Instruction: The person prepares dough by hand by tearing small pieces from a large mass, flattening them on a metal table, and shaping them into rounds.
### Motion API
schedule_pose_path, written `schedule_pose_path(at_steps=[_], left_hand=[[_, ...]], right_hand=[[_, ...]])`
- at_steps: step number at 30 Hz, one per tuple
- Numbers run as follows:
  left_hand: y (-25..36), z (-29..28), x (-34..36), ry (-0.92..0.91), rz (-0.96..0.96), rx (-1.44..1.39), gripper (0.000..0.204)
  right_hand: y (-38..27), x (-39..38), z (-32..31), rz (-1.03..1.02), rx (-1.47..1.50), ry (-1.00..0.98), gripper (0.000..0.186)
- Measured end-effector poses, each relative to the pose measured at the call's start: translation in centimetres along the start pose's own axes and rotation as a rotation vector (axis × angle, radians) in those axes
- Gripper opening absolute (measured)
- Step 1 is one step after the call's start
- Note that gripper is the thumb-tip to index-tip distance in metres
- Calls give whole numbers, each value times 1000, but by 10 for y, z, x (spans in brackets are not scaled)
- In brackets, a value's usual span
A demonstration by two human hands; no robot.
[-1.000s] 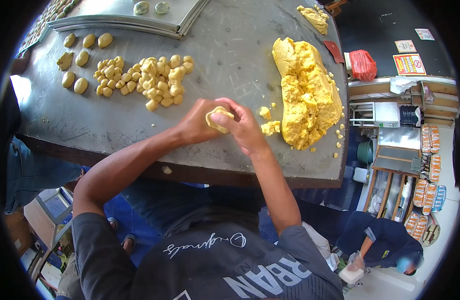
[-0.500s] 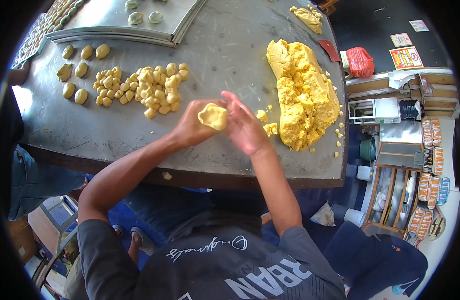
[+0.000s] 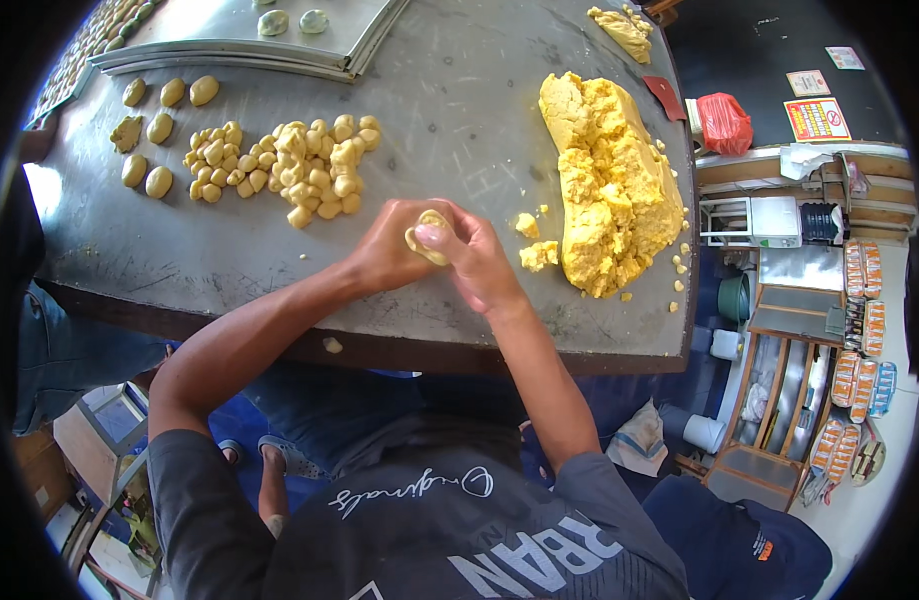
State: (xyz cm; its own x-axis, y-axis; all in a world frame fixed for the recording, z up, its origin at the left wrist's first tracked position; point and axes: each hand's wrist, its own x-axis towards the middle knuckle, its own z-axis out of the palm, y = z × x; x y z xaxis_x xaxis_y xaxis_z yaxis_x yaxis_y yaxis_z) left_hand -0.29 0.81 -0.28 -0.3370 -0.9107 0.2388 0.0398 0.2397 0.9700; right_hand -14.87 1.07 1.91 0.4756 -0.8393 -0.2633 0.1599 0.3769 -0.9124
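A small cup-shaped piece of pale yellow dough (image 3: 427, 254) is held over the table near its front edge. My left hand (image 3: 392, 243) is closed around it from the left. The thumb of my right hand (image 3: 480, 262) presses into the hollow, while its other fingers curl behind and are partly hidden. To the left lies a cluster of small dough balls (image 3: 320, 170). A large crumbly mound of yellow filling (image 3: 620, 190) rests to the right, with loose lumps (image 3: 539, 256) beside it.
Several larger shaped balls (image 3: 160, 182) sit at the far left, near stacked metal trays (image 3: 230, 65). A red scraper-like piece (image 3: 665, 98) and a further dough lump (image 3: 622, 35) lie at the back right. Another person's legs (image 3: 80, 345) are at the left edge.
My right hand has closed in from an open position beside the dough. Its thumb is now inside the hollow, and the dough cup looks narrower.
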Motion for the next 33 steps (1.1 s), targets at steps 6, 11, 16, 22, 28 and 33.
schedule_pose_path(at_steps=[6, 11, 16, 22, 28, 33], left_hand=[[-2, -1, 1, 2, -5, 26, 18], [7, -1, 4, 22, -29, -75, 20], [9, -3, 5, -12, -62, -98, 26], [12, -5, 6, -74, -134, -224, 25], [4, -5, 6, -98, -156, -259, 24], [5, -6, 7, -103, -141, -217, 25]], right_hand=[[-13, 2, 1, 58, 19, -57, 44], [-10, -7, -12, 62, 262, -116, 73], [-1, -8, -20, 52, 266, -164, 80], [-10, -15, -17, 26, 44, -105, 90], [-17, -11, -17, 11, -110, -75, 93], [-16, -10, -16, -2, -113, -76, 89]])
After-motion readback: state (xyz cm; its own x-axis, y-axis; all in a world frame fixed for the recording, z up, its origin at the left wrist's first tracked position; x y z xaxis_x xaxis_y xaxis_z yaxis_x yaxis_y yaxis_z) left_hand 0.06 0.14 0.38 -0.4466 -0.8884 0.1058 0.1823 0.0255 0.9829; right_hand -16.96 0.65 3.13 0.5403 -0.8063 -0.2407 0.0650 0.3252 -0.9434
